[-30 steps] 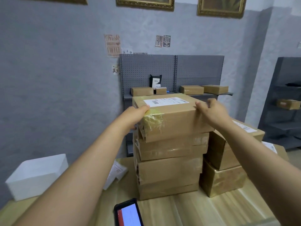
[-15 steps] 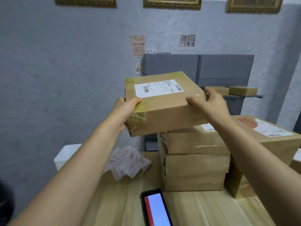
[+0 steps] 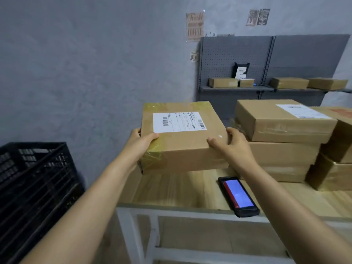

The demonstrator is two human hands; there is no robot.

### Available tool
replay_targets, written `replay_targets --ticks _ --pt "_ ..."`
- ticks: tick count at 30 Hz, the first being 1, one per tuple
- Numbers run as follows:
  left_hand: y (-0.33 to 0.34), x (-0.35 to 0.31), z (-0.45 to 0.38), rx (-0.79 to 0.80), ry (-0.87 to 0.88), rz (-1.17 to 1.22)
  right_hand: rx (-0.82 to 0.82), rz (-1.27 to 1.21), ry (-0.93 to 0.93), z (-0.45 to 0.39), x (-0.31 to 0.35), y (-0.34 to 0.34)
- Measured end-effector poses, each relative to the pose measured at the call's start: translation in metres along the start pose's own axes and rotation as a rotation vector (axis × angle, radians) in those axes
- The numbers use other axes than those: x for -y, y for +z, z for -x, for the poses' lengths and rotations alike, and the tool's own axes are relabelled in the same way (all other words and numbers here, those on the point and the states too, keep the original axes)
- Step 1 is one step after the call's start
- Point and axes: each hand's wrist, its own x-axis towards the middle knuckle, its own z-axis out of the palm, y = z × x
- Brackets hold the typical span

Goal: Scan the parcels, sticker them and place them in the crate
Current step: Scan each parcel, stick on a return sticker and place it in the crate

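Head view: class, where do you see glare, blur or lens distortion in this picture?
Head view: glare on the yellowish tape of the held parcel and on the scanner screen, which looks washed out; label text too soft to read; wide-angle bending stretches the forearms and the black crate near the edges; lighting dim and even.

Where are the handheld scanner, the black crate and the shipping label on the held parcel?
handheld scanner (image 3: pixel 238 195), head view, on its lit screen.
black crate (image 3: pixel 36 180), head view, on its slatted side wall.
shipping label (image 3: pixel 179 121), head view, on its white middle.

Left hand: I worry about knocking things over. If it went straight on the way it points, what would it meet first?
Beyond the held parcel, the left hand seems to meet only the grey wall; depth is unclear.
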Motion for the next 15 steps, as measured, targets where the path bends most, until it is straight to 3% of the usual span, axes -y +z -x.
replay_targets --ticks 15 --pt "-0.027 0.129 0.03 0.191 -0.18 -0.113 0.132 0.116 0.211 0.103 -0.061 0.062"
